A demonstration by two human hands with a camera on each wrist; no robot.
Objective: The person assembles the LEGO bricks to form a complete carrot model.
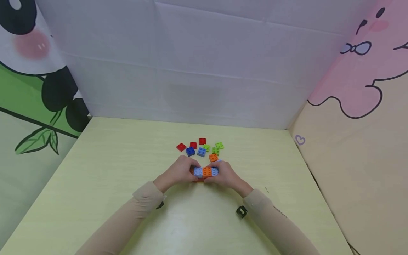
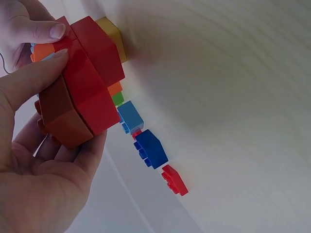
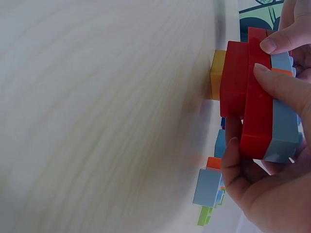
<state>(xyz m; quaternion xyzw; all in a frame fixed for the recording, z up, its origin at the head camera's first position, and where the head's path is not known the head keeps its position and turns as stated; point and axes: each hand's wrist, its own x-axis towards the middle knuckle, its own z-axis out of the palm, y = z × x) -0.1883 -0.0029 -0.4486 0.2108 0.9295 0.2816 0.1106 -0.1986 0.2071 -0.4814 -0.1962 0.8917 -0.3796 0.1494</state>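
Note:
A stack of toy building bricks (image 1: 207, 172) is held between both hands over the table. Its top row has light blue and orange bricks, with a brown brick (image 2: 60, 109) at the left end. Red bricks (image 3: 257, 116) form the layers beneath, above a yellow brick (image 3: 218, 75) at the bottom. My left hand (image 1: 182, 171) grips the left end, thumb along the near red side and fingers behind. The right hand (image 1: 225, 176) grips the other end likewise, thumb on the red side. Whether the yellow brick touches the table cannot be told.
Beyond the hands lie loose bricks: several red (image 1: 181, 147) and green (image 1: 219, 145), a dark blue one (image 1: 190, 151), a lighter blue one (image 1: 201, 152) and an orange one (image 1: 213, 157). A light blue brick (image 3: 207, 187) is partly hidden behind the right hand. A wall (image 1: 191, 88) bounds the table's far edge.

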